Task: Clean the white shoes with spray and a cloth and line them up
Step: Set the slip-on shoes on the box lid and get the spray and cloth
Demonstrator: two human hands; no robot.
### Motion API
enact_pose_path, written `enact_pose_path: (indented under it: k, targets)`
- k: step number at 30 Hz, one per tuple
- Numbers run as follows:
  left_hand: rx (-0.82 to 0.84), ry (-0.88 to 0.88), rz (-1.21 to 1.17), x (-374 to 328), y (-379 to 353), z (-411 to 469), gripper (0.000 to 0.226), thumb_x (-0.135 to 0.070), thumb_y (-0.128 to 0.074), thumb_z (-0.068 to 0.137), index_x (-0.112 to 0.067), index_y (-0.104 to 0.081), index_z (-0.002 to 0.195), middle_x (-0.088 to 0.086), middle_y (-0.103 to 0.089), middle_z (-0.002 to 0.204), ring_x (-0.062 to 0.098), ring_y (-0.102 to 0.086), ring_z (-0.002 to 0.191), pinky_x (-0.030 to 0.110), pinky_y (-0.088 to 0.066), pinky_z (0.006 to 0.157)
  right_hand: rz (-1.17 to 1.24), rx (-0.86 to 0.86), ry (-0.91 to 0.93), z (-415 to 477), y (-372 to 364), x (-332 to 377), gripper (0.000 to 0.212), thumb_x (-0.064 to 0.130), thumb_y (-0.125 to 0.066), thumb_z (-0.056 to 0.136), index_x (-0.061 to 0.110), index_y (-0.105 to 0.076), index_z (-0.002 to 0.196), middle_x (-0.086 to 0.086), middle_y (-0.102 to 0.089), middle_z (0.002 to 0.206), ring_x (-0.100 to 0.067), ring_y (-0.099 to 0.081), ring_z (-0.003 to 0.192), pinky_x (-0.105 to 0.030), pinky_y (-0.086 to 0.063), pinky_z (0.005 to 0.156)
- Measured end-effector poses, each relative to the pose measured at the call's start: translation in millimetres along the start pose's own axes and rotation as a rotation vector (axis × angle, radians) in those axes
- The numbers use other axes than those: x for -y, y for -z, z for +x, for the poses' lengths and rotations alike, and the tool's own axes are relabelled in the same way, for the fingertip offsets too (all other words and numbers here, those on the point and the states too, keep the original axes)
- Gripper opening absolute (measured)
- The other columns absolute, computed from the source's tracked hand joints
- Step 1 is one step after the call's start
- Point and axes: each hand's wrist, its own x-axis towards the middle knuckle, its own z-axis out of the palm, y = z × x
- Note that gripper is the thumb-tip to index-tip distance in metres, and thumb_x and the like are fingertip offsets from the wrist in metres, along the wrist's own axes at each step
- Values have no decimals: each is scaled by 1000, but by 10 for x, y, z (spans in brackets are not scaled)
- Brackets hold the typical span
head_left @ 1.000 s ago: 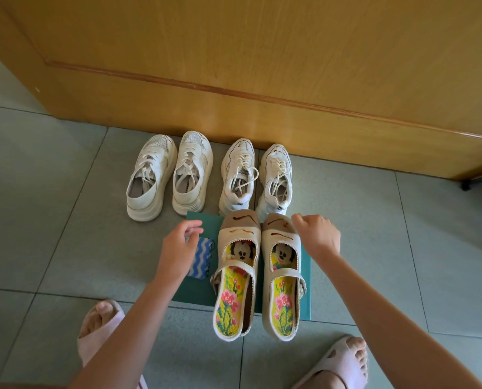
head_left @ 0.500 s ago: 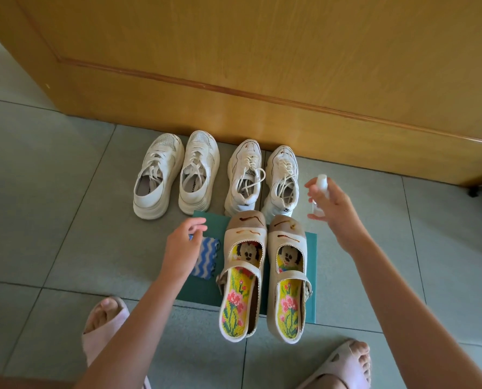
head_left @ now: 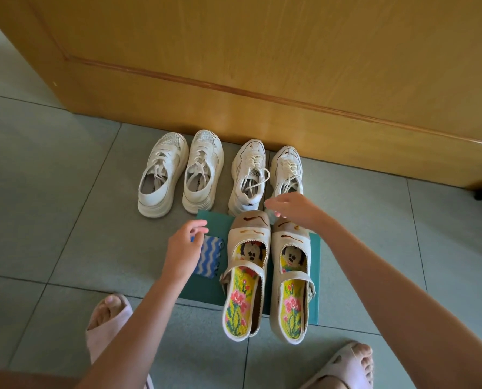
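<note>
Your left hand (head_left: 185, 248) hangs loose above the wavy blue cloth (head_left: 209, 258); your right hand (head_left: 296, 209) is too blurry to tell.

Single head-worn wide-angle view, from above, facing forward and steeply down. Grey-green tiled floor (head_left: 51, 192) near, fills lower frame; four white lace-up sneakers (head_left: 203, 172) centred; yellow-brown wooden door (head_left: 262, 66) across top.

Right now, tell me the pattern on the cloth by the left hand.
The cloth has blue-and-white wavy stripes, seen best in the head view.
</note>
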Motion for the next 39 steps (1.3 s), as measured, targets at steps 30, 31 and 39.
enact_pose_path:
  k: [30,31,39]
  targets:
    - [-22,29,-15,85,24,81,27,-10,-43,97,-14,-57,121,0,-64,116,3,-54,98,5,-39,67,-366,59,96,197,-51,57,48,59,-46,87,14,-61,81,1,-60,83,-17,-56,85,-35,-43,83]
    - [-19,32,-16,92,23,77,27,-10,-43,97,-14,-57,121,0,-64,117,4,-54,100,7,-38,70,-364,1,113,191,-50,49,44,58,-46,88,17,-63,83,2,-60,86,-17,-56,88,-35,-41,82]
    - [-3,40,-6,98,25,56,28,-11,-43,98,-13,-55,122,0,-63,118,6,-54,101,10,-39,75,-344,166,83,209,-61,50,54,68,-45,83,18,-54,66,4,-57,71,-13,-53,71,-35,-43,81]
